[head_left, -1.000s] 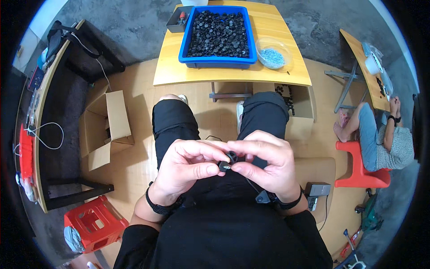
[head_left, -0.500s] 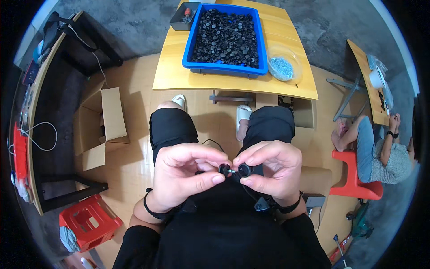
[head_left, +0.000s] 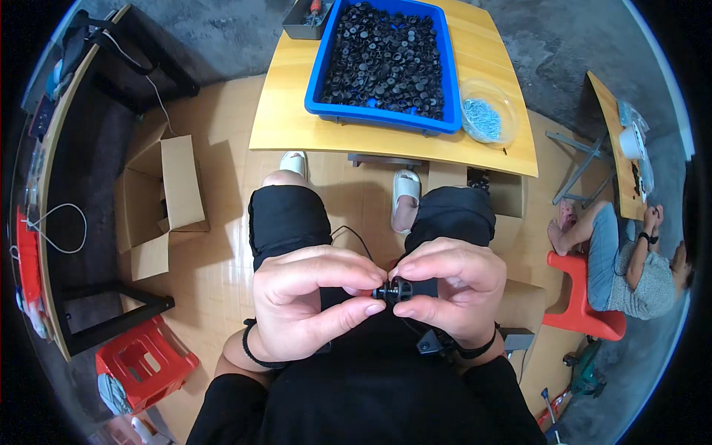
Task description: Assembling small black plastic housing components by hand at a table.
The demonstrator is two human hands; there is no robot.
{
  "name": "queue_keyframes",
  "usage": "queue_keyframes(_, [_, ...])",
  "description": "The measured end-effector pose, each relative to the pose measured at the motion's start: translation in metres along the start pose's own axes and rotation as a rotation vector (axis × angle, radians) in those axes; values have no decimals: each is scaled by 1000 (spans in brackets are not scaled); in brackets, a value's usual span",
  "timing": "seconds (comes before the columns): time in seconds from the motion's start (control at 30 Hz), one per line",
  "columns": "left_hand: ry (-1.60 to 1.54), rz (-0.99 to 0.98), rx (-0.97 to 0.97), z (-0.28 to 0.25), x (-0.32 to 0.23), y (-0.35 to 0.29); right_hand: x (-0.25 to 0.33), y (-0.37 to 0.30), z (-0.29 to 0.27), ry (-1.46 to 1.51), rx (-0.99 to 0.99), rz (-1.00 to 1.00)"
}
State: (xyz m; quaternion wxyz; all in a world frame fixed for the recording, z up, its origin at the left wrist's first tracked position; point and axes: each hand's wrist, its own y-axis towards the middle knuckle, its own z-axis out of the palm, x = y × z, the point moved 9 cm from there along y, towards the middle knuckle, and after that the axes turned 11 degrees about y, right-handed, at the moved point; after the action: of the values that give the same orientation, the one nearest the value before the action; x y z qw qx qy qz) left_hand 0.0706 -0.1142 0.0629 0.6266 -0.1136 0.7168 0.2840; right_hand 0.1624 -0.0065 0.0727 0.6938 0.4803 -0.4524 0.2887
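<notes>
In front of my body, my left hand [head_left: 300,297] pinches a small black plastic piece [head_left: 380,291] between thumb and fingertips. Facing it, my right hand [head_left: 463,288] pinches a round black plastic cap [head_left: 403,289]. The two pieces meet end to end between my fingertips, and the fingers partly cover both. Beyond my knees, a blue tray [head_left: 386,122] on the table is filled with many similar round black caps. To its right, a clear round bowl [head_left: 510,127] holds a heap of small silvery screws [head_left: 482,119].
The yellow wooden table [head_left: 285,111] bears a grey box [head_left: 302,33] with a red-handled tool. At left are an opened cardboard box [head_left: 184,182], a red stool [head_left: 148,363] and a workbench [head_left: 55,170]. Another person [head_left: 641,274] sits on a red chair [head_left: 571,315] at right.
My hands have drawn the two black pieces together; the screw shaft visible between them earlier is now largely hidden. The view has shifted slightly, so the table and tray sit a little differently.
</notes>
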Motion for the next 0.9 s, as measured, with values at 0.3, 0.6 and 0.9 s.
queue_keyframes(0.3, [139,40,9,-3,-4,6,-10,4,1,29,3,51])
queue_keyframes(0.6, [171,54,-1,-5,-10,5,-12,3,1,97,-20,70])
queue_keyframes(0.9, [177,73,-4,-3,-14,2,-10,1,5,43,11,86])
